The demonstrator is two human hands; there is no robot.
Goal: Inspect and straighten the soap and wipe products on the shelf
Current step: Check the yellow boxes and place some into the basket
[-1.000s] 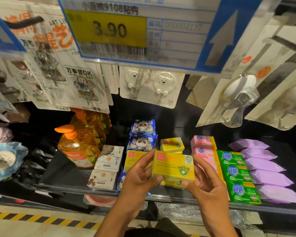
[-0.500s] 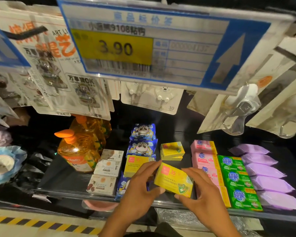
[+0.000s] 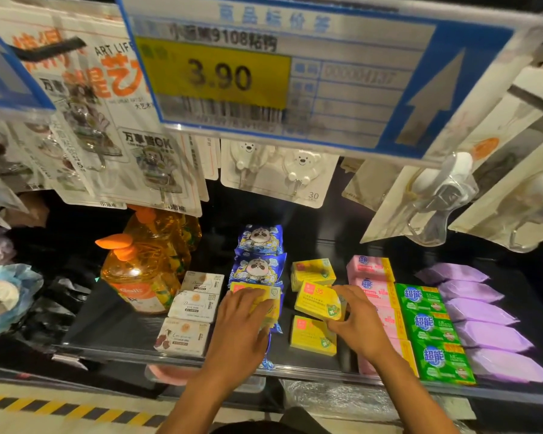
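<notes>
Soap boxes and wipe packs lie in rows on the dark shelf point(image 3: 113, 324), under a big price tag point(image 3: 264, 73) that shows 3.90. The right hand point(image 3: 358, 324) grips the tilted yellow soap box point(image 3: 317, 300) by its right end, with the fingers curled round the edge. This box stands at an angle in the middle of the yellow row, between the rear yellow box point(image 3: 312, 270) and the front yellow box point(image 3: 312, 336), which lies flat near the shelf edge.

The left hand point(image 3: 239, 327) lies with its fingers stretched over another yellow box point(image 3: 257, 294). That box sits on top of the blue panda wipe packs point(image 3: 259, 266), one row to the left. The two hands are apart, each one on its own box.

Left of the panda packs there is a row of three white soap boxes point(image 3: 195, 305), and behind them stand orange bottles point(image 3: 138, 277) with pump tops. Right of the yellow row come the pink soap boxes point(image 3: 370, 270), touching the right hand's side. Next to them are the green soap packs point(image 3: 427, 327) and then the purple packs point(image 3: 477, 311) at the far right. Whether the tilted box touches the front yellow box under it, I cannot tell.
</notes>
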